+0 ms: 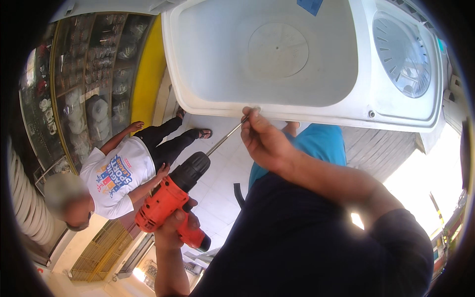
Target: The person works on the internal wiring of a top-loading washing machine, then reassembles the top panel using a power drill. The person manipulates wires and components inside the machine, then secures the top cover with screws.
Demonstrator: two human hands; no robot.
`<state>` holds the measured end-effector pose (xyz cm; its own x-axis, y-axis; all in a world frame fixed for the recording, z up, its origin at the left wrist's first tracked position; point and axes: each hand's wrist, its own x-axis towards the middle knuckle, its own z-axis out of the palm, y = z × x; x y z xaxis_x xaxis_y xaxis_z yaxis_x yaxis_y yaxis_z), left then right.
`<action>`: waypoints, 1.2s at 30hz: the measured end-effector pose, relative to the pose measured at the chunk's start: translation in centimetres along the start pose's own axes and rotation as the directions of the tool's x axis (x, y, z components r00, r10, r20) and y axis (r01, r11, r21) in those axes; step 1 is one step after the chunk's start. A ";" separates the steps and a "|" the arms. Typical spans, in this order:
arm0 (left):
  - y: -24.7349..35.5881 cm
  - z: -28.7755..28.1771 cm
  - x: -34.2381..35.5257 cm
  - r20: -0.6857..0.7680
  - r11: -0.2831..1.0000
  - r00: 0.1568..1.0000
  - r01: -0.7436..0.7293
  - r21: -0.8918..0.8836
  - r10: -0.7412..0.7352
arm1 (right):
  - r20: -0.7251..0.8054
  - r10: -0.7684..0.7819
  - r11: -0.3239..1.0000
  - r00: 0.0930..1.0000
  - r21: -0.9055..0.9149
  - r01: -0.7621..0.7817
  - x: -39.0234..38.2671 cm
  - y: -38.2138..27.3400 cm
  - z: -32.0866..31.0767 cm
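My left hand point(171, 228) is wrapped round the grip of an orange cordless drill point(162, 204), which has a black chuck and a long thin driver bit point(225, 140). The bit slants up and to the right, toward the near rim of a white twin-tub washing machine point(292, 113). There the fingers of my right hand point(264, 138) are pinched about the bit's far end, close against the rim. Whether a screw sits between those fingertips is hidden. Behind the rim lies the open wash tub point(222, 59), with a round disc point(278, 49) in it.
Right of the tub is a round clear lid point(402, 54); a small round hole point(371, 114) marks the rim below it. A person in a white shirt point(118, 175) stands at the left, by glass shelves point(94, 74) of packaged goods. Pale tiles point(220, 185) cover the floor.
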<state>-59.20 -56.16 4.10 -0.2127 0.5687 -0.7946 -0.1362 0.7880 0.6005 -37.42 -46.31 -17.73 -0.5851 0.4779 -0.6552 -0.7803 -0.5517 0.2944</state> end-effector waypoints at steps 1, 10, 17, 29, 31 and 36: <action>0.3 0.0 0.0 0.018 0.900 0.987 -0.155 0.408 0.162 | -0.008 0.012 1.000 1.000 0.025 -0.011 0.1 0.0 -0.2; 6.0 2.9 2.3 0.512 0.066 0.802 -0.555 0.829 0.306 | -0.023 0.072 0.993 0.997 0.095 -0.070 -0.5 -0.2 -0.2; 9.4 6.0 3.3 0.437 0.239 0.875 -0.479 0.845 0.210 | 0.034 0.069 0.995 0.997 0.075 -0.071 -0.7 -0.6 -0.7; 13.4 11.0 4.7 0.523 0.085 0.849 -0.528 0.845 0.069 | 0.015 0.100 0.992 0.995 0.076 -0.101 -1.0 -1.5 -0.7; 13.5 11.4 4.7 0.526 0.078 0.848 -0.530 0.844 0.068 | 0.007 0.105 0.993 0.994 0.059 -0.106 -0.9 -1.6 -0.8; 12.9 11.9 4.4 0.508 0.184 0.852 -0.524 0.832 0.128 | 0.040 0.093 0.996 0.995 0.003 -0.093 -0.9 -1.8 -1.2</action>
<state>-50.37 -40.65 7.27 0.2932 0.7052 -0.6456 0.8911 0.0431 0.4518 -35.21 -46.51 -18.53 -0.6633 0.4515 -0.5967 -0.7232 -0.5917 0.3561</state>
